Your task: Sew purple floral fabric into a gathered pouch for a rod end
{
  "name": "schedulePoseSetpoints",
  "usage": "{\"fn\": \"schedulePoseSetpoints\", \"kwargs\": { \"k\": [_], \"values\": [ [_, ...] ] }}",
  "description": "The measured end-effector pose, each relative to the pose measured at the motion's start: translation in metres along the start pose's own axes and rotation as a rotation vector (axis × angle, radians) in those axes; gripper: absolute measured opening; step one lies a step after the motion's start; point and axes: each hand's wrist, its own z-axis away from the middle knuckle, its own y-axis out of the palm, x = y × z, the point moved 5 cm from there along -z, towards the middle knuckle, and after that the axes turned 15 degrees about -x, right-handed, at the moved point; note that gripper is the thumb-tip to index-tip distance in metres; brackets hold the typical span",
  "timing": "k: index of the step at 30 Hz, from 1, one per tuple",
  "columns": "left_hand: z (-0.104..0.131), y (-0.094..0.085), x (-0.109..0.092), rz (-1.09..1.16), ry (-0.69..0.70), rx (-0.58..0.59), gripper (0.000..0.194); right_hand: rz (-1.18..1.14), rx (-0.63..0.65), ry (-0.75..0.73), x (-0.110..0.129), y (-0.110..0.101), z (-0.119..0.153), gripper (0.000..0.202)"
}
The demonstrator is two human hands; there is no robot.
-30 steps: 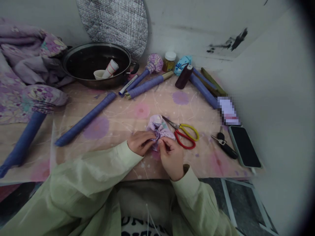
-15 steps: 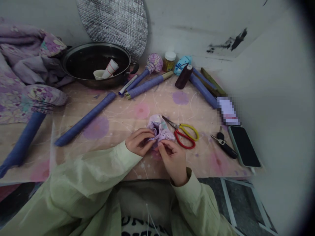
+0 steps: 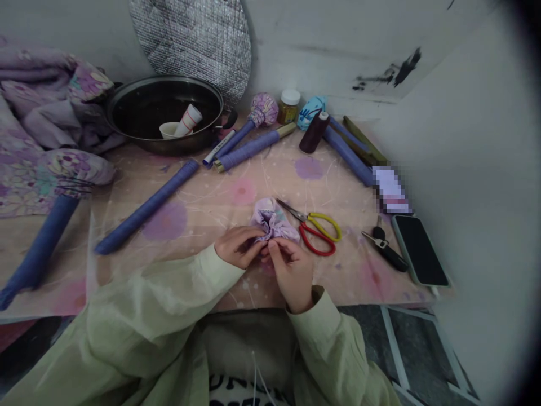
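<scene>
A small gathered piece of light purple cloth (image 3: pixel 282 224) sits near the table's front, its folded opening facing up. My left hand (image 3: pixel 237 246) pinches the cloth's near left edge. At its near edge, my right hand (image 3: pixel 292 269) closes thumb and forefinger on the fabric, the fingertips of both hands almost touching. Whether a needle or thread is between the fingers is too small to tell. Just right of the cloth lie scissors (image 3: pixel 310 224) with one red and one yellow handle, blades towards the cloth.
A dark wok (image 3: pixel 127 132) with a small cup stands at the back left. Blue-wrapped sticks (image 3: pixel 147 206), a marker (image 3: pixel 218 148), a jar (image 3: pixel 289 107) and a dark thread spool (image 3: pixel 314 132) lie around. Keys (image 3: pixel 385 248) and a phone (image 3: pixel 420 251) are at the right. Patterned fabric (image 3: pixel 25 141) fills the left.
My right hand has shifted slightly left, its fingertips closer to my left hand's. The cloth stays in both hands, and the scissors have not moved on the table.
</scene>
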Motion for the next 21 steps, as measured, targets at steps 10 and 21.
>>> {"fn": "schedulePoseSetpoints", "kwargs": {
  "k": [10, 21],
  "values": [
    [0.0, 0.002, -0.002, 0.085, 0.024, 0.018, 0.009, 0.067, -0.059, -0.089, 0.007, -0.002, 0.002, 0.016],
    [-0.006, -0.004, -0.001, 0.067, 0.136, -0.007, 0.012, 0.405, -0.019, -0.567, 0.062, -0.019, -0.017, 0.013]
  ]
}}
